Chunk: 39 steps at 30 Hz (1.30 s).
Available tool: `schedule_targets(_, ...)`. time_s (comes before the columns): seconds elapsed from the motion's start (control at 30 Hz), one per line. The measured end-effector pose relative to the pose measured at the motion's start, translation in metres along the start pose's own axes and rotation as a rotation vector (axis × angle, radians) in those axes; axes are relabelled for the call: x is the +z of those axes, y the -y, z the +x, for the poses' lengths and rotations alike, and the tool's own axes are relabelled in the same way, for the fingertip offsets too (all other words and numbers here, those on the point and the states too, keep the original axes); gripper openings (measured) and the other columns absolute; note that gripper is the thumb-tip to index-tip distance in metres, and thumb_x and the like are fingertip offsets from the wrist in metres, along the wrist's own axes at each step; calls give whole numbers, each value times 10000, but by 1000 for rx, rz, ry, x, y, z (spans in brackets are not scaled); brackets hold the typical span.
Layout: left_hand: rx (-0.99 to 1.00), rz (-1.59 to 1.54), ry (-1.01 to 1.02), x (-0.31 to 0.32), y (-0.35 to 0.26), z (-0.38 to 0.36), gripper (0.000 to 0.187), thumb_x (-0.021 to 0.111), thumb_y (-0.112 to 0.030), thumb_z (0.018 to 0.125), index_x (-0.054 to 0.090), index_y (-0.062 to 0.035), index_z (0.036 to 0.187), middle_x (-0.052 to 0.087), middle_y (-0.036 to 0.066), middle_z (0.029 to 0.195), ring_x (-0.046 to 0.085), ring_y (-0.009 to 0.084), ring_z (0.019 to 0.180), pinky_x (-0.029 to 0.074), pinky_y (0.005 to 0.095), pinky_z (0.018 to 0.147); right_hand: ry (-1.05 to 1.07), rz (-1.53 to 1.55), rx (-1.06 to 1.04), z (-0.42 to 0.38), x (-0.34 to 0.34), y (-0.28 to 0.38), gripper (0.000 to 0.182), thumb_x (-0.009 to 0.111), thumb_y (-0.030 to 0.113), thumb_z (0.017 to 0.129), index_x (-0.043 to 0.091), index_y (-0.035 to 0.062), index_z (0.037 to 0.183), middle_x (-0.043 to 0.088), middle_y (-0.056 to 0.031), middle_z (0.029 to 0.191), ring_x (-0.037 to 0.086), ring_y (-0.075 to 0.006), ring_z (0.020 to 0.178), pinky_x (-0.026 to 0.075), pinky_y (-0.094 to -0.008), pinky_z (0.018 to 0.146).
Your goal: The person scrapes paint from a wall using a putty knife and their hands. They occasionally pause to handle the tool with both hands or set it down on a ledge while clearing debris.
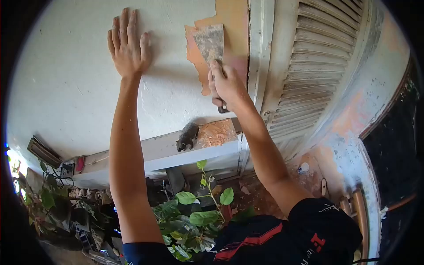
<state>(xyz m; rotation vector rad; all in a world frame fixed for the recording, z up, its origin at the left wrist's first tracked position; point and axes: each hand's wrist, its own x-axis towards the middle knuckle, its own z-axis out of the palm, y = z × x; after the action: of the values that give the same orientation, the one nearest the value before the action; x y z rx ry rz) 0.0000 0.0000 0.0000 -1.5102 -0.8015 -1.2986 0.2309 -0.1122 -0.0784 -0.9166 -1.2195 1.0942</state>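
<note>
My right hand [226, 86] is wrapped round the handle of a scraper [210, 42], its wide, stained metal blade pointing up. The blade lies over a bared orange patch [194, 51] with ragged edges, where the white paint of the wall [79, 70] is gone. Farther left, my left hand [128, 46] rests flat on the white wall, fingers pointing up and thumb apart. Below the scraper, a heap of orange paint flakes [217, 132] covers the end of a ledge [163, 143]. A dark animal figurine [188, 136] stands beside the flakes.
A louvred shutter [316, 57] in a white frame stands right of the patch. Leafy plants [205, 216] grow below the ledge, close to my body. Stacked frames [44, 151] lean at the ledge's left end. A wooden chair [361, 221] is at lower right.
</note>
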Motion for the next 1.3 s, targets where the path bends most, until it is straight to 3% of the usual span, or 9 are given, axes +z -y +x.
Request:
schedule_targets(0.07,-21,-6,-18,-1,0,-2,569,338,-445,995,367,-266,1535,343,-21,1601,276,239,1491,141,437,1244,23,30,-22,5,1,7,423,405,368,1077,433,68,780,309,39,553,233,-70,386,251,-284,329)
schedule_targets(0.17,23,46,-14,1,-1,-2,559,246,-425,1025,332,-253,1550,309,-29,1614,251,226,1498,143,422,1247,-5,23,-36,4,0,2,420,389,355,1083,425,73,774,306,41,556,229,-73,393,251,-287,334)
schedule_targets(0.27,16,43,-11,0,-2,-1,562,251,-427,1023,335,-251,1549,304,-29,1617,245,220,1501,132,420,1248,27,96,67,-10,-2,8,416,384,349,1085,422,75,774,306,43,556,232,-71,397,251,-286,336)
schedule_targets(0.37,19,-2,-30,2,0,-1,569,329,-447,997,356,-278,1540,327,-36,1608,268,223,1495,134,430,1247,59,94,4,-1,-2,16,420,388,351,1084,415,76,768,302,46,556,222,-70,398,248,-282,332)
schedule_targets(0.5,-11,-12,-17,3,-1,-3,573,312,-461,997,349,-289,1542,321,-39,1610,256,211,1500,122,423,1252,30,44,-50,2,-1,19,426,388,356,1083,405,79,760,291,51,559,214,-66,399,245,-280,330)
schedule_targets(0.7,-4,5,-11,2,0,-1,586,302,-483,991,328,-306,1549,308,-45,1615,223,190,1511,100,404,1259,79,95,71,-12,-8,15,426,389,361,1082,399,88,754,256,61,553,206,-60,402,243,-277,336)
schedule_targets(0.77,13,52,5,1,0,-2,586,245,-462,1011,281,-280,1567,258,-55,1632,189,177,1517,90,390,1264,114,111,53,-12,-9,15,428,382,364,1082,401,90,754,247,64,550,201,-58,403,238,-277,336)
schedule_targets(0.87,2,27,-5,2,0,-1,582,306,-464,991,325,-304,1550,302,-43,1617,222,188,1511,96,399,1260,113,102,75,-4,-11,20,429,377,366,1083,405,89,757,254,63,553,201,-58,403,234,-277,337)
schedule_targets(1.3,3,10,1,2,-2,-2,590,311,-454,990,314,-289,1557,285,-39,1624,207,185,1516,93,401,1260,119,87,58,2,-12,25,430,383,378,1082,408,86,767,275,58,557,205,-63,409,227,-277,337)
